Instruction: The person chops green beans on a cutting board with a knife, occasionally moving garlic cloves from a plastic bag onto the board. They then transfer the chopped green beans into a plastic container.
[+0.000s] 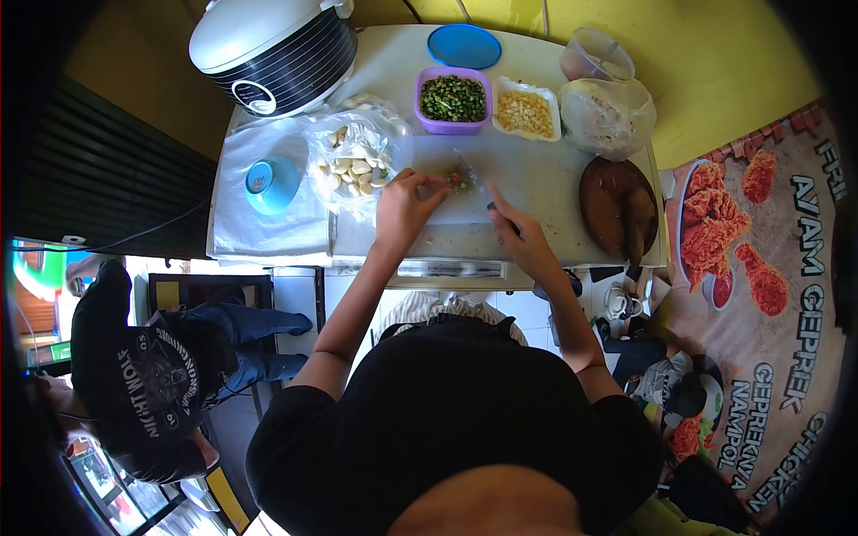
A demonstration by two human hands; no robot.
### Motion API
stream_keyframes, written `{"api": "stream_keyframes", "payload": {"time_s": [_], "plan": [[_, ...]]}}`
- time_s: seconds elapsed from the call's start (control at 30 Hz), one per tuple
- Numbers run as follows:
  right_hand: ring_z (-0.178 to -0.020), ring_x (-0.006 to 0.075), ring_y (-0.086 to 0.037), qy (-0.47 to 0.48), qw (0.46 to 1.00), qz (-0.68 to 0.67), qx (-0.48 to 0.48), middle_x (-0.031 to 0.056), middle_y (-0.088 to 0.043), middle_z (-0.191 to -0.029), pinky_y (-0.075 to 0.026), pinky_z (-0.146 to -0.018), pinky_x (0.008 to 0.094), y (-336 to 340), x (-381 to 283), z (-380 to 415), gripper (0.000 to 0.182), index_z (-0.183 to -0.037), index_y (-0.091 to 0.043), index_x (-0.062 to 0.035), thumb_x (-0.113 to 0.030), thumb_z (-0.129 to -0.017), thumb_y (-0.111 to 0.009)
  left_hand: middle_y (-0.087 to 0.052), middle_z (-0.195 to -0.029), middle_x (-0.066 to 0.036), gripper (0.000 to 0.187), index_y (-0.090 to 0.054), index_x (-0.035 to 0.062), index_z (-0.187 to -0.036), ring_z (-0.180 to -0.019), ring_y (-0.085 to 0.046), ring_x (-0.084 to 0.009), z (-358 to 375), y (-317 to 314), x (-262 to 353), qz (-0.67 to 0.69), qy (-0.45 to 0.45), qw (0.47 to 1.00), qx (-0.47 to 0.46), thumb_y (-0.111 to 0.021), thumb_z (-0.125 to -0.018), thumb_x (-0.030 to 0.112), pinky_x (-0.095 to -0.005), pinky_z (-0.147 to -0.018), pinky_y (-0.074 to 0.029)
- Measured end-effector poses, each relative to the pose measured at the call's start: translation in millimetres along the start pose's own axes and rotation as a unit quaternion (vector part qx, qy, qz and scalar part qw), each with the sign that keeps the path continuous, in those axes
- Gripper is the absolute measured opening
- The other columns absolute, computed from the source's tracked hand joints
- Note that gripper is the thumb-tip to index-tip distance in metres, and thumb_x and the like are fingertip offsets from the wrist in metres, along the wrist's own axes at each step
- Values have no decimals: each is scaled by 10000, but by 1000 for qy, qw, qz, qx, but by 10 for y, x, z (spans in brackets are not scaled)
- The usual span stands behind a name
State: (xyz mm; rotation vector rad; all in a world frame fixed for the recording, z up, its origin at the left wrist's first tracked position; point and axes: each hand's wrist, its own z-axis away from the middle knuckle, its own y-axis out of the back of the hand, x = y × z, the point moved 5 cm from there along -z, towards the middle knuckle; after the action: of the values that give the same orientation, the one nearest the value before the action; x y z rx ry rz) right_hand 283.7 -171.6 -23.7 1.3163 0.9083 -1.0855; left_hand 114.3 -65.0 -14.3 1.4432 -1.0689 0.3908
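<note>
My right hand is closed around the handle of a knife, whose blade points away from me over the cutting surface. Just left of the blade lies a small heap of cut green and red pieces, perhaps chili. Beside that heap, my left hand has thumb and fingers pinched together; anything between them is too small to make out. Close to its left, peeled garlic cloves fill an opened plastic bag. Beyond the blade stands a purple container of chopped green pieces.
A white tray holds chopped pale bits, near a knotted plastic bag and a clear tub. A stone-like mortar with pestle sits right. Left are a blue bowl and rice cooker; a blue lid lies behind.
</note>
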Motion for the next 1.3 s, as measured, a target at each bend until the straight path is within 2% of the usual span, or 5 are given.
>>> {"api": "stream_keyframes", "payload": {"time_s": [0.13,0.67,0.87,1.13,1.3], "plan": [[-600,70,-323,-47,999,-27,-7,-25,-318,-665,-326,-557,219,38,50,60,490,-1452,-360,-195,-155,-982,-496,-626,-820,-75,148,-730,97,-935,-607,-581,-213,-3,-81,-8,2,-23,1000,-10,-699,-814,177,-346,-590,-479],[-628,95,-353,43,990,31,-127,69,-389,-696,-379,-612,238,-631,-445,-213,477,-1441,-370,-177,-131,-978,-478,-673,-867,-71,165,-744,105,-967,-634,-558,-149,58,867,-344,-10,2,990,138,-714,-809,140,-273,-588,-457],[-624,103,-372,72,988,70,-118,104,-402,-716,-411,-624,258,-700,-290,-365,445,-1414,-416,-164,-134,-975,-479,-660,-860,-29,161,-753,157,-911,-674,-611,-173,35,877,-449,-56,21,995,83,-728,-775,238,-311,-609,-493],[-602,72,-302,-27,990,92,-98,-43,-303,-663,-322,-555,209,-509,-205,-272,456,-1432,-400,-220,-158,-987,-480,-679,-784,-5,151,-756,175,-838,-697,-658,-201,-226,878,-348,-142,-7,990,-3,-707,-778,304,-333,-630,-512],[-614,84,-292,-20,993,90,-75,-12,-301,-700,-332,-571,215,-573,-254,-221,448,-1421,-410,-190,-149,-982,-483,-684,-798,-8,165,-758,178,-842,-699,-664,-217,-304,746,-460,-156,-11,987,-44,-701,-776,319,-340,-649,-520]]}}
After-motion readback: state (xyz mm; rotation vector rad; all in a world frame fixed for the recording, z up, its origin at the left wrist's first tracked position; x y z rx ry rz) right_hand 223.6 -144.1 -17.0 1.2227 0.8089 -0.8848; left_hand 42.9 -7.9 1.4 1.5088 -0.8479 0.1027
